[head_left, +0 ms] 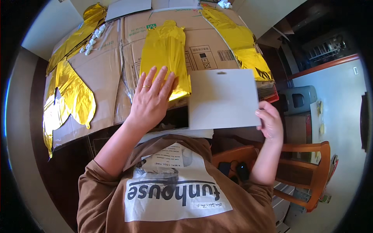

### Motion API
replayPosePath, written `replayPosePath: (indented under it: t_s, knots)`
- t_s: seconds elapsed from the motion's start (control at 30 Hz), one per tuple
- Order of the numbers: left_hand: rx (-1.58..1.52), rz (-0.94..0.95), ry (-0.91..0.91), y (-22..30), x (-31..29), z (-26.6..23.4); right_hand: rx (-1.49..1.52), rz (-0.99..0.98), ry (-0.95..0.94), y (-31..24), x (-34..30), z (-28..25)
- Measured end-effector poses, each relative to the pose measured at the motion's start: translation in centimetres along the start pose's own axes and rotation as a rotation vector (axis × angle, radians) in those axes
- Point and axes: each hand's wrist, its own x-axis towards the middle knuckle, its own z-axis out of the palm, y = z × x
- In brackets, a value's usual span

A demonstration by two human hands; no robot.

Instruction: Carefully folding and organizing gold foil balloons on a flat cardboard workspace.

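Observation:
My left hand [149, 100] lies flat, fingers slightly spread and a ring on one, over the lower part of a shiny gold foil piece [165, 48] that looks like a deflated balloon. In my right hand [270, 121], the right edge of a plain grey-white card [223, 99] is pinched between thumb and fingers. This card has a small hanging slot near its top edge and covers part of the table's front edge. Its left side meets or overlaps the lower right corner of the foil; I cannot tell which.
Flattened cardboard [103, 73] covers the table. More gold foil lies at the left [74, 97] and far right [229, 31]. White clumps [92, 39] sit near the left foil, and another grey card [128, 8] at the back. A wooden chair [307, 171] stands right.

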Motion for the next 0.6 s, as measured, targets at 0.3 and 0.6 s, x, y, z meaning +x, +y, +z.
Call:
replayPosePath:
  t_s: [0.3,0.6]
  knots:
    - [-0.15,-0.068,-0.134,1.4,0.3,1.0,-0.221,-0.016,-0.091,1.6,5.4,12.7]
    - [-0.369,-0.186,-0.037,-2.0,-3.4,-1.5,-0.68,-0.404,0.082,-0.1,2.4,14.1]
